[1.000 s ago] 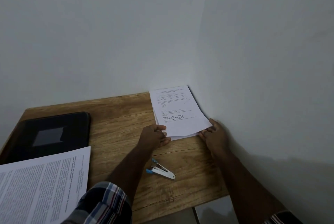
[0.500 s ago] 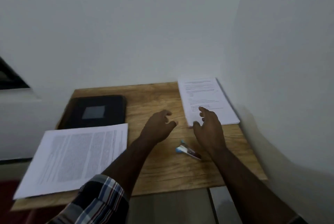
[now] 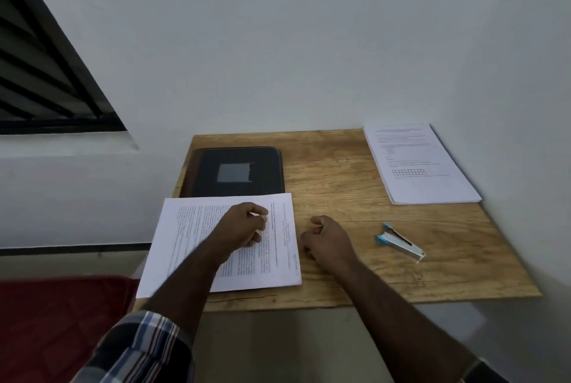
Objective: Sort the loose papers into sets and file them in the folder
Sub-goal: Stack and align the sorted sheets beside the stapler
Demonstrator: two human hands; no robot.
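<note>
A stack of printed papers lies at the table's front left, overhanging the left edge. My left hand hovers or rests over this stack with its fingers loosely curled, holding nothing. My right hand lies on the bare wood just right of the stack, fingers also loosely curled and empty. A second, tidy paper set sits in the far right corner by the wall. The black folder lies closed at the back left, behind the near stack.
A silver and blue stapler lies on the wooden table right of my right hand. White walls close off the back and right sides. A dark louvred window is at upper left, a red surface at lower left.
Both hands let go of the paper set in the right corner and moved left across the table. My left hand now sits over the near-left stack. The view swung left.
</note>
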